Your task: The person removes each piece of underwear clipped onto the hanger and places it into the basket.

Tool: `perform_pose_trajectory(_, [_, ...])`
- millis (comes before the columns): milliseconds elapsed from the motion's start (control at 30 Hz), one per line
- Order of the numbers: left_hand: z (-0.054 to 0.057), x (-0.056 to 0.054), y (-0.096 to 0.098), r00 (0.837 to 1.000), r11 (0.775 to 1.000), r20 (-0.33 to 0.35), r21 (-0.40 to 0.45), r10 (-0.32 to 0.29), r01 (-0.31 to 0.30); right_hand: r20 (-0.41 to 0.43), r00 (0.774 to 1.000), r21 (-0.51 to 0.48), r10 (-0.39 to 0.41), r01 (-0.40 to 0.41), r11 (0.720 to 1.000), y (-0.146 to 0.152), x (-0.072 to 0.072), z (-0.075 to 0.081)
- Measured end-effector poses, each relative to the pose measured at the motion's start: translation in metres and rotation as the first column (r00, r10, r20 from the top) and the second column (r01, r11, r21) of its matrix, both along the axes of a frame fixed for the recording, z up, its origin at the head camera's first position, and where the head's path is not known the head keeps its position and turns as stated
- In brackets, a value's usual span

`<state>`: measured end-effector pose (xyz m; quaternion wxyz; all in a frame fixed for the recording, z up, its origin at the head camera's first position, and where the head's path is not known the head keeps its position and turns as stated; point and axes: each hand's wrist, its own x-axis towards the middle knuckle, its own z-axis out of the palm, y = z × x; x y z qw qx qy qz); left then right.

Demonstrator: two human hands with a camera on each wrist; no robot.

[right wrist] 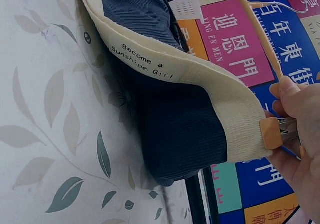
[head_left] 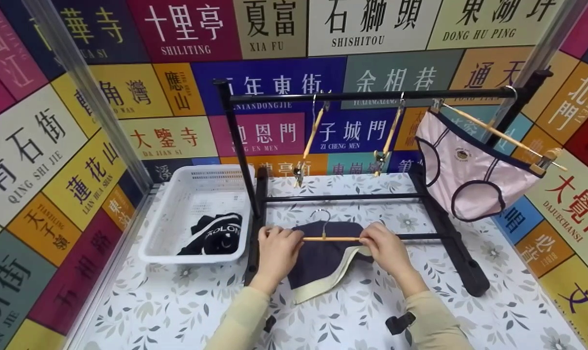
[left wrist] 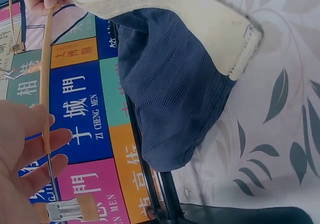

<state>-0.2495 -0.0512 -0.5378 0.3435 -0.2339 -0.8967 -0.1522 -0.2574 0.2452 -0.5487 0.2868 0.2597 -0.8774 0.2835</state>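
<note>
Both hands hold a wooden clip hanger (head_left: 340,239) in front of the rack. A navy ribbed pair of underpants (head_left: 313,267) with a cream waistband (right wrist: 145,59) hangs from its right end. My right hand (head_left: 387,250) holds that end, fingers around the clip (right wrist: 271,133), which bites the waistband's corner. My left hand (head_left: 278,255) grips the hanger's other end, thumb and fingers about the bar (left wrist: 46,79). The left clip (left wrist: 75,209) has no cloth in it. The waistband's left end droops free, apart from that clip.
A black rack (head_left: 371,96) stands behind the hands. Two bare clip hangers (head_left: 311,138) hang on it, and pink underpants (head_left: 469,163) hang at its right. To the left, a white basket (head_left: 150,233) holds black clothing (head_left: 216,236). Patterned walls enclose the table.
</note>
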Motion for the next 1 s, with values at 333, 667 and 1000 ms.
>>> perform_pose_trajectory(333, [-0.002,-0.001,0.003,1.0,0.999,-0.011,0.052,0.011,-0.011,0.022,1.0,0.001,0.003,-0.003,1.0,0.0,0.001,-0.001])
perform_pose_trajectory(667, [-0.004,-0.001,0.005,0.999,0.996,-0.023,0.089,0.032,-0.03,0.034,0.999,-0.027,0.008,-0.007,1.0,0.0,0.004,0.0])
perform_pose_trajectory(1000, [-0.005,-0.001,0.004,0.999,0.994,0.006,0.105,0.035,-0.036,0.128,0.991,-0.096,0.046,-0.033,0.995,0.005,0.008,0.012])
